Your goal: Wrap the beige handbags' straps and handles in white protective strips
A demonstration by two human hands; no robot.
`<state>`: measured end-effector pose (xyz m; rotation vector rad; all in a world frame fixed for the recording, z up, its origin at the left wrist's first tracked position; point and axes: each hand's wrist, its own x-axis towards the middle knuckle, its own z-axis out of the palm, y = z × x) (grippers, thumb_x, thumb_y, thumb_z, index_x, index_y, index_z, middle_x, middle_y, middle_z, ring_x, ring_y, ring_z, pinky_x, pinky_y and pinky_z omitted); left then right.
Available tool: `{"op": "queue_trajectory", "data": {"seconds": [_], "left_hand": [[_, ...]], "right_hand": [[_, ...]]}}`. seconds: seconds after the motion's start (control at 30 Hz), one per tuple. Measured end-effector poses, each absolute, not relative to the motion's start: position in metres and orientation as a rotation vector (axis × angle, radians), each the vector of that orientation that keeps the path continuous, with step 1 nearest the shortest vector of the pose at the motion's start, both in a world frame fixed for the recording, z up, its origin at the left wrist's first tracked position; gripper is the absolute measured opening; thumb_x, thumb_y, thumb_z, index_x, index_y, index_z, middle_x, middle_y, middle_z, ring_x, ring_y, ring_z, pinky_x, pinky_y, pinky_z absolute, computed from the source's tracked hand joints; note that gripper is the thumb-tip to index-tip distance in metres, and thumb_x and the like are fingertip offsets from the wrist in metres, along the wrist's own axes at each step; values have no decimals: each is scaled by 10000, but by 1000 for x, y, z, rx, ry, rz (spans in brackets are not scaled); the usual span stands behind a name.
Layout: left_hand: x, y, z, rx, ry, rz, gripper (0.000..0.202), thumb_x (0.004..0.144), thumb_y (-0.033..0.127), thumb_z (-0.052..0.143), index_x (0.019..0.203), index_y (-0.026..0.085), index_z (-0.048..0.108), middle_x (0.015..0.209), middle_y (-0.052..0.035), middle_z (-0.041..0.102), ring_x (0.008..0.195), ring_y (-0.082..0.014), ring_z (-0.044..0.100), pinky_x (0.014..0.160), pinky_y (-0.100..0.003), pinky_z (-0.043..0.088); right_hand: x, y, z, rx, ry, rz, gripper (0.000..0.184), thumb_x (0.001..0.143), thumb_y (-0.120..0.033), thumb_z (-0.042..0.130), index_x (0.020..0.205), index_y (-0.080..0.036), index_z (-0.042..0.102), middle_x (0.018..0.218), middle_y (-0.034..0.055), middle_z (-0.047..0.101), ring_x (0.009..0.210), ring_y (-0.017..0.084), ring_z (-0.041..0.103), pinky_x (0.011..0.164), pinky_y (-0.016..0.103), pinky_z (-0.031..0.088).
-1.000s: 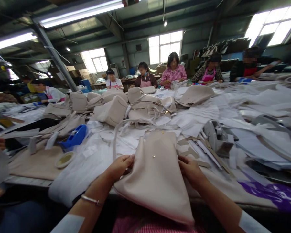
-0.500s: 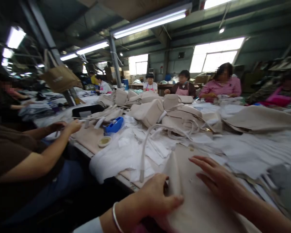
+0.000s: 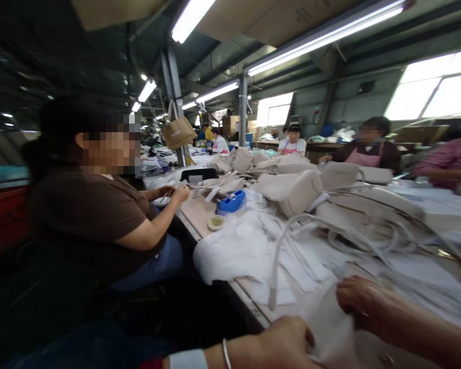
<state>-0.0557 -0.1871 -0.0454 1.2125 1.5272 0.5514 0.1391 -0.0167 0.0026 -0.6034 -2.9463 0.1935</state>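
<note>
The left hand [image 3: 282, 338], with a silver bangle [image 3: 226, 353] at its wrist, is closed on the near left edge of a beige handbag [image 3: 332, 328], fingers curled and thumb partly cut off by the frame. The right hand [image 3: 364, 302] has its fingers bent over the bag's upper part, gripping the material; its fingertips are blurred and partly hidden. The handbag lies at the bottom of the view, low at the near edge of the worktable [image 3: 249, 306], with a small metal stud [image 3: 386, 359] on its face just below the right hand.

Just beyond the left hand, a pale strap [image 3: 277, 266] arches over white wrapping sheets [image 3: 234, 251]. Behind the right hand, more beige bags [image 3: 292, 189] lie heaped across the table. Farther left on the table stand a blue tape dispenser [image 3: 232, 202] and, near it, a small round dish [image 3: 216, 222]. A co-worker in a brown top [image 3: 100, 205] sits at the left, both hands together over the table edge. Beyond, a tan tote bag [image 3: 179, 133] hangs at a metal post, and other people in aprons sit across the table.
</note>
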Motion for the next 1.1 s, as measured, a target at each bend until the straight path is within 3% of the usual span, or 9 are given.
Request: {"op": "queue_trajectory", "data": {"seconds": [0.07,0.2,0.37,0.47,0.6,0.73,0.9,1.0,1.1], "left_hand": [[-56,-190,-39,1206,1474,549,528,635,326,721,1138,177,661,971,-65,729,733,-213,648,555,-264,470],[-51,-174,-34,1240,1407,622,320,720,272,619,1005,152,700,929,-59,727,812,-213,651,643,-264,460],[-47,-167,-27,1337,1462,552,298,831,385,547,948,154,694,860,-52,715,767,-202,630,619,-272,432],[-47,-166,-22,1448,1516,542,295,861,394,506,901,164,686,857,-54,716,783,-211,631,634,-280,434],[-50,-163,-28,1410,1460,570,236,835,295,483,878,163,674,868,-51,723,781,-205,643,640,-271,451],[-57,-158,-43,1113,1346,548,279,802,327,527,959,156,681,896,-50,745,763,-205,670,626,-266,474],[-61,-134,-43,1214,1448,425,377,832,453,542,995,150,697,939,-72,755,820,-222,693,653,-269,491],[-52,-105,-38,1432,1602,362,517,841,512,533,1166,125,641,974,-106,745,810,-230,697,644,-272,499],[-37,-78,-39,1575,1658,375,641,811,482,602,1316,96,526,1044,-138,724,855,-247,691,724,-291,503]], "right_hand": [[141,-16,9,-646,-3048,352,84,699,-166,636,749,-217,680,790,51,698,742,193,626,651,276,441],[142,-2,12,-574,-3162,561,170,730,-174,709,891,-204,756,873,56,702,821,191,617,750,281,443],[144,11,17,-504,-3164,752,111,751,-251,759,845,-197,778,969,69,715,936,200,612,871,283,433],[142,16,19,-586,-3139,943,186,774,-286,729,932,-198,771,914,36,735,817,169,632,761,242,453],[134,22,9,-859,-3103,915,174,779,-353,704,848,-202,757,712,-9,697,638,136,573,608,224,397],[126,26,-14,-1069,-2975,834,204,788,-398,687,846,-210,740,757,2,715,649,144,571,595,231,376],[125,28,-43,-1291,-2796,852,402,744,-430,751,1073,-209,689,919,31,753,756,177,651,632,231,436],[126,26,-50,-1306,-2743,859,435,776,-409,738,1151,-203,665,943,35,761,810,182,673,700,235,463],[127,23,-48,-1312,-2683,798,439,853,-363,670,1252,-186,619,959,45,757,878,180,673,779,241,465]]}}
